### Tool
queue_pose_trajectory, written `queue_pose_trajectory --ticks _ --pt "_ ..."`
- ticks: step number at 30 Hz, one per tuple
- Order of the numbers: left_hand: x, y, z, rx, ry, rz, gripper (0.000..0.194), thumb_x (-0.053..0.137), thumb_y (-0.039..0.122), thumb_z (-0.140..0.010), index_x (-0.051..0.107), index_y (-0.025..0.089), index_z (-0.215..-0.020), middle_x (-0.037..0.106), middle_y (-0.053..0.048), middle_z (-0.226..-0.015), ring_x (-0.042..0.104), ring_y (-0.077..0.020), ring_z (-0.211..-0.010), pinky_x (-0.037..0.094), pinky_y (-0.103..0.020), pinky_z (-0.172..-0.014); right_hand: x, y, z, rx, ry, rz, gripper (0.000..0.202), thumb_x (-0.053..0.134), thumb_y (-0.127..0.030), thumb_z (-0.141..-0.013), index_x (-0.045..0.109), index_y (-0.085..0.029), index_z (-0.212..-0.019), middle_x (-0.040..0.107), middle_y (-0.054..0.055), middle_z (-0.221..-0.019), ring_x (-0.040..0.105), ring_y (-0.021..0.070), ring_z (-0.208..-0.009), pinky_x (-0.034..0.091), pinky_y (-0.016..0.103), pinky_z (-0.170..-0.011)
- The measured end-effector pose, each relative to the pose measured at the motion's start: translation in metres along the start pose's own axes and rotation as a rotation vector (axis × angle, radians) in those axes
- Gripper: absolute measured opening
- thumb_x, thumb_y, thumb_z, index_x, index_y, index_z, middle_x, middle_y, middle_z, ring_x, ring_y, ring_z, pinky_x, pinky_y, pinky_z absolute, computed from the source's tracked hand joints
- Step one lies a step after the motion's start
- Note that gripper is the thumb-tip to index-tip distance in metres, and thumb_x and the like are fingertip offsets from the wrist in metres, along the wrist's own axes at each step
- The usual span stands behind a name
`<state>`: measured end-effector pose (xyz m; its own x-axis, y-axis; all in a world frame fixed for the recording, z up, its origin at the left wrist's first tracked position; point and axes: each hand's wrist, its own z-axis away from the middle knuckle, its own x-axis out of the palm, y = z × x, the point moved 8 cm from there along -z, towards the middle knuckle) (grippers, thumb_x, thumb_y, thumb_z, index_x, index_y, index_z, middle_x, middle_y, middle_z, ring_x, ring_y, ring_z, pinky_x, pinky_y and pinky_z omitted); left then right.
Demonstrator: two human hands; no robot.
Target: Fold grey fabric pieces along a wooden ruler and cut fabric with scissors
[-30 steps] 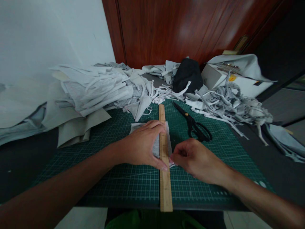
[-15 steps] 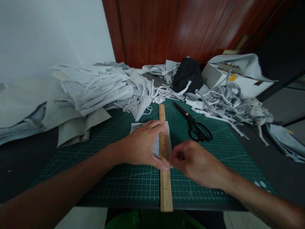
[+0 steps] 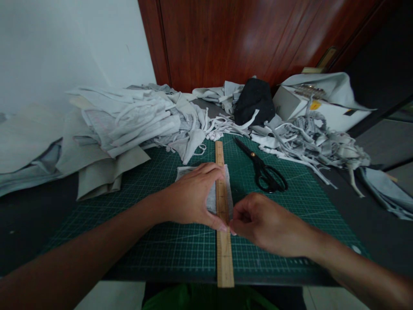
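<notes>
A wooden ruler (image 3: 224, 254) lies lengthwise over a small grey cloth (image 3: 211, 200) on the green cutting mat (image 3: 180, 254). My left hand (image 3: 193, 193) presses on the ruler, thumb near its middle and fingertips farther up, the fingers spread apart. Beside the ruler's right edge, my right hand (image 3: 258, 219) is closed, its thumb and fingertips pinched at the cloth's near right corner. Whatever it holds there is too small to make out. Black-handled scissors (image 3: 263, 170) rest on the mat to the right of the cloth.
Heaped grey and white cloth pieces (image 3: 138, 116) fill the back left. Behind the mat sits a black cloth bundle (image 3: 254, 101). Tangled fabric strips (image 3: 309, 137) lie at the right, in front of a white box (image 3: 287, 103).
My right hand has moved slightly toward me along the ruler's right edge, still pinched. My left hand and the ruler look nearly unmoved.
</notes>
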<state>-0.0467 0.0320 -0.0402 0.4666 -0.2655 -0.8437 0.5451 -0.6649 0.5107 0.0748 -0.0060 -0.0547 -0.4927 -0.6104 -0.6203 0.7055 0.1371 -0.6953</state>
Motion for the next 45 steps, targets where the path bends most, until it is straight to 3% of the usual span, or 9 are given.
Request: queue_pose_trajectory --ticks 6,14,18,25,28,30,32,39,45 --pt "0.0 -0.001 0.0 0.003 -0.002 0.002 0.089 0.09 0.071 -0.059 0.058 0.021 -0.126 0.057 -0.016 -0.147 0.052 -0.0394 -0.141 0.041 -0.054 -0.12 -0.024 0.014 -0.013 0.11 -0.067 -0.058 0.027 0.062 -0.02 -0.092 0.061 -0.019 -0.065 0.055 -0.005 -0.053 0.05 0.0099 -0.044 0.037 0.022 -0.043" --pt "0.001 -0.002 0.001 -0.019 -0.016 0.004 0.099 0.092 0.068 -0.059 0.054 0.018 -0.135 0.052 -0.019 -0.152 0.048 -0.0396 -0.145 0.038 -0.055 -0.123 -0.102 0.033 -0.069 0.111 0.262 0.013 0.03 0.062 -0.028 -0.101 0.068 -0.016 -0.074 0.057 -0.003 -0.055 0.05 0.0089 -0.043 0.037 0.022 -0.043" --pt "0.001 -0.002 0.002 0.0 -0.007 0.031 0.095 0.092 0.068 -0.06 0.056 0.019 -0.133 0.053 -0.018 -0.151 0.048 -0.0387 -0.145 0.038 -0.054 -0.124 -0.13 0.031 -0.07 0.077 0.468 0.149 0.043 0.059 -0.041 -0.105 0.065 -0.017 -0.071 0.06 0.0 -0.055 0.053 0.0107 -0.046 0.037 0.026 -0.049" --pt "0.0 -0.001 0.001 -0.026 -0.015 0.021 0.094 0.093 0.064 -0.061 0.054 0.019 -0.134 0.053 -0.017 -0.15 0.049 -0.038 -0.143 0.039 -0.054 -0.123 -0.105 0.025 -0.028 -0.019 0.428 0.5 0.019 0.066 -0.028 -0.098 0.073 -0.018 -0.084 0.072 0.003 -0.069 0.062 0.0168 -0.058 0.04 0.031 -0.058" --pt "-0.001 0.0 0.0 -0.02 0.007 0.006 0.09 0.094 0.063 -0.061 0.055 0.021 -0.131 0.054 -0.015 -0.148 0.051 -0.0372 -0.141 0.042 -0.053 -0.12 -0.11 0.028 -0.022 -0.048 0.517 0.597 0.02 0.059 -0.022 -0.1 0.077 -0.017 -0.094 0.077 0.007 -0.082 0.068 0.0209 -0.07 0.045 0.032 -0.065" --pt "-0.001 0.0 -0.001 -0.01 0.023 0.003 0.088 0.094 0.063 -0.06 0.056 0.021 -0.128 0.055 -0.014 -0.146 0.052 -0.0361 -0.139 0.043 -0.051 -0.119 -0.119 0.027 -0.03 -0.109 0.585 0.713 0.024 0.056 -0.022 -0.102 0.078 -0.016 -0.109 0.078 0.012 -0.104 0.072 0.0257 -0.088 0.049 0.035 -0.077" --pt "0.0 -0.001 -0.002 -0.003 0.036 0.004 0.086 0.095 0.062 -0.061 0.057 0.021 -0.126 0.055 -0.013 -0.145 0.053 -0.035 -0.139 0.043 -0.05 -0.118 -0.121 0.029 -0.049 -0.157 0.513 0.84 0.028 0.055 -0.024 -0.104 0.077 -0.017 -0.12 0.073 0.016 -0.122 0.07 0.0279 -0.102 0.05 0.036 -0.086" --pt "0.003 -0.003 0.0 0.036 0.011 -0.007 0.09 0.093 0.062 -0.065 0.053 0.02 -0.133 0.05 -0.018 -0.152 0.048 -0.0359 -0.145 0.039 -0.053 -0.124 -0.124 0.034 -0.088 -0.193 0.394 0.938 0.025 0.056 -0.023 -0.104 0.079 -0.017 -0.11 0.071 0.014 -0.118 0.069 0.0275 -0.099 0.047 0.034 -0.08" --pt "-0.004 -0.009 -0.001 0.091 -0.078 0.02 0.054 0.078 0.029 -0.088 0.056 0.02 -0.136 0.047 -0.016 -0.156 0.046 -0.0288 -0.15 0.038 -0.047 -0.125 -0.12 0.035 -0.083 -0.184 0.428 0.954 0.033 0.043 -0.027 -0.109 0.073 -0.014 -0.111 0.069 0.018 -0.125 0.067 0.0275 -0.096 0.044 0.034 -0.074"
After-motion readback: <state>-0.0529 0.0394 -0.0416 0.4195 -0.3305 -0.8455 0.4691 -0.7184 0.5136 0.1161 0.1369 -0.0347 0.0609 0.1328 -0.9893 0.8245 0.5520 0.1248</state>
